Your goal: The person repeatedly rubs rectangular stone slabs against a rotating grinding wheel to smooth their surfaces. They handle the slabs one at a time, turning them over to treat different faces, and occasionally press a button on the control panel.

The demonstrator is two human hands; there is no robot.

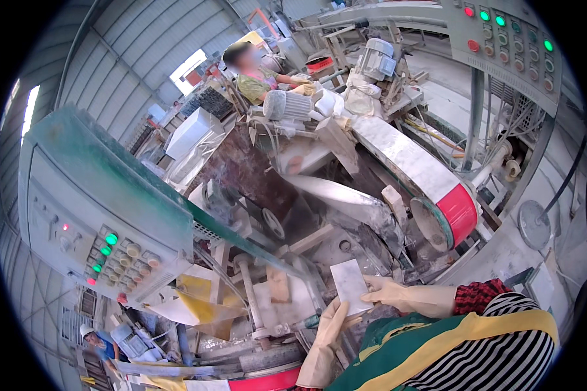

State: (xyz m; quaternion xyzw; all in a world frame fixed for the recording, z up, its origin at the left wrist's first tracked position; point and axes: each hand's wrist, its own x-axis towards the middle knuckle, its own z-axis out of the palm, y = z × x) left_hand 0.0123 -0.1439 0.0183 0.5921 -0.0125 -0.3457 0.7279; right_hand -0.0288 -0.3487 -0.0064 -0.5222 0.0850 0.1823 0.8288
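Both my hands wear pale rubber gloves and hold a small white square tile (349,285) low in the head view. My left hand (329,332) grips the tile's lower edge from below. My right hand (398,294) pinches its right edge, the forearm in a red checked sleeve and a green and yellow apron. The tile hangs just in front of a dusty stone-working machine (346,208) coated in white slurry.
A grey control panel (104,247) with green and red lights stands at left, another panel (509,39) at top right. A belt guard with a red end (456,212) runs diagonally. Another person (257,78) works at the far end of the machine.
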